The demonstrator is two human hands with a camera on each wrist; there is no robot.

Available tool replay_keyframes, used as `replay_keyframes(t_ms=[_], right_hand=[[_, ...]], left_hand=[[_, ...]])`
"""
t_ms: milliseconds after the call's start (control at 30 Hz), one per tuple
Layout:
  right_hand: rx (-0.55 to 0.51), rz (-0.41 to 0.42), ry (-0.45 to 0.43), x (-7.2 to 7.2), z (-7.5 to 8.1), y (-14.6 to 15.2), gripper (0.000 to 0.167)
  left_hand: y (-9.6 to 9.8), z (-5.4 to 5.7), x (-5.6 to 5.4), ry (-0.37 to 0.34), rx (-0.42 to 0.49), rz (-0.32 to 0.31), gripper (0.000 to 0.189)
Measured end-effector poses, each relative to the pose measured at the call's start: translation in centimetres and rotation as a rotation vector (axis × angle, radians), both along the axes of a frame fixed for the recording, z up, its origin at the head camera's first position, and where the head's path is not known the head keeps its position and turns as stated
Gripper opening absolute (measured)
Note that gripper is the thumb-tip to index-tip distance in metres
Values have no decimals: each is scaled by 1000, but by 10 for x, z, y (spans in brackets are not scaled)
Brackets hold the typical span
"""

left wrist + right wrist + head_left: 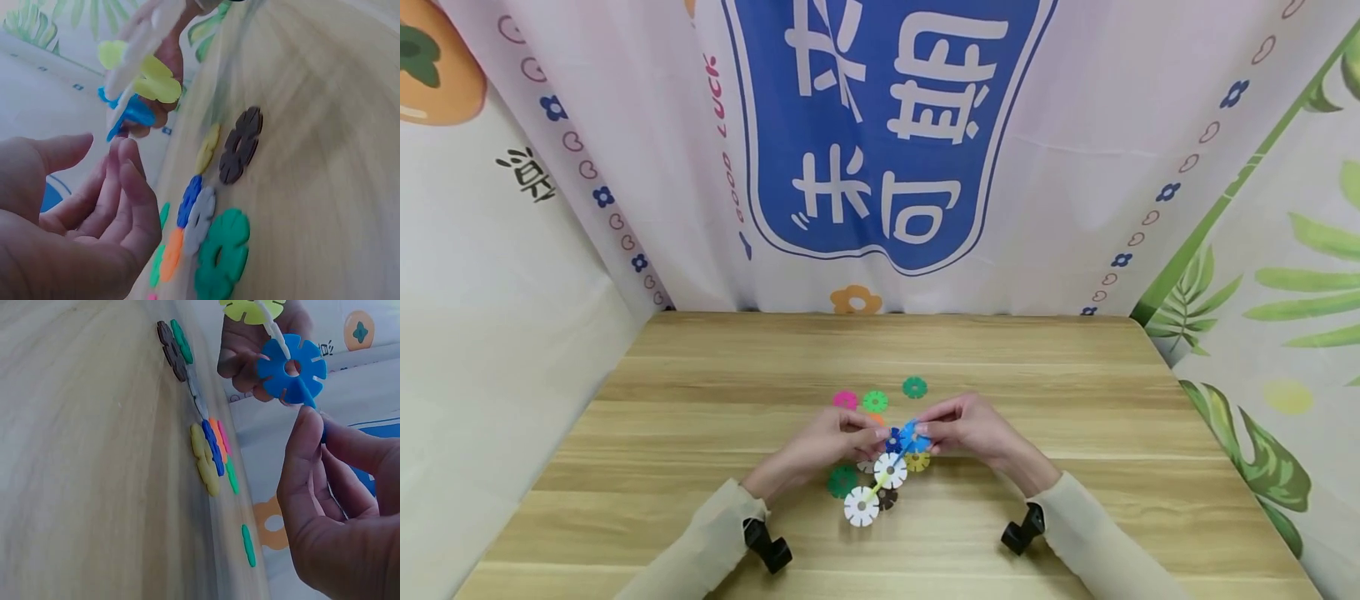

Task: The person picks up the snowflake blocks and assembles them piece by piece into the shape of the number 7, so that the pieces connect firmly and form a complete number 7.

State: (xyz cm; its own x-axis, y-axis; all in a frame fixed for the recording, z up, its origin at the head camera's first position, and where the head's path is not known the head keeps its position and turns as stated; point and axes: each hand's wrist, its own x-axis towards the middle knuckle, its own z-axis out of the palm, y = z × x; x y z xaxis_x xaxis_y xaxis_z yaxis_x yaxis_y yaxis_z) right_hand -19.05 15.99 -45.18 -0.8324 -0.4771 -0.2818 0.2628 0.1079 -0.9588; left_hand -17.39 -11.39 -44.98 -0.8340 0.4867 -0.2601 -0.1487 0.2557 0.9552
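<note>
Well, the chain of slotted plastic discs, white, yellow-green and blue (896, 477), is at the frame's lower centre, slanting down-left from the right hand (967, 429), which pinches its blue end; the left hand (824, 442), just left of that end, looks empty, thumb parted from bent fingers.

Loose discs (910, 392) on table (1037, 367), curtain (880, 150) behind

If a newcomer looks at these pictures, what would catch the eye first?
Probably the big blue sign on the curtain behind the table. Then the chain of white, yellow and blue discs near the table's middle: the right hand pinches its blue end, the left hand close by. Loose discs lie on the table around them.
</note>
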Motion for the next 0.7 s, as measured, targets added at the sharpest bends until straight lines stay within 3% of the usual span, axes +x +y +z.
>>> replay_keyframes(t_ms=[233, 467, 600, 700], right_hand=[[-23, 29, -17, 0, -1, -12, 28], [0, 25, -34, -1, -3, -18, 26], [92, 23, 44, -11, 1, -17, 25], [204, -31, 194, -27, 6, -13, 22]], left_hand=[[15, -3, 0, -77, 42, 75, 25], [16, -7, 3, -123, 57, 100, 22], [11, -8, 3, -135, 81, 106, 20], [5, -9, 3, -141, 94, 129, 18]])
